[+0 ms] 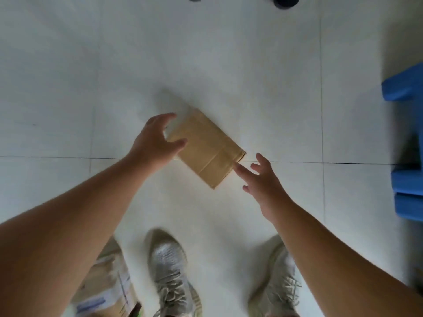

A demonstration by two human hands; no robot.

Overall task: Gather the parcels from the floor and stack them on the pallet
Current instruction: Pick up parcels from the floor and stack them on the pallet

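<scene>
Parcel (206, 148) on floor, between open left hand (155, 140), right hand (261, 179)

Parcel A (207, 148): plain brown cardboard box, flaps closed, flat on the white tiled floor (251, 65), turned diagonally. Parcel B (107, 287): brown, white printed label, lower left, partly hidden by an arm. Blue pallet (407, 143): at right edge, well apart from both.

Two brown cardboard parcels are lying on the white tiled floor (251, 65): one plain flat box (207, 148) and one labelled box (107, 287). Two bare hands, two grey knit sneakers and one blue plastic pallet (406, 143) are showing.
</scene>
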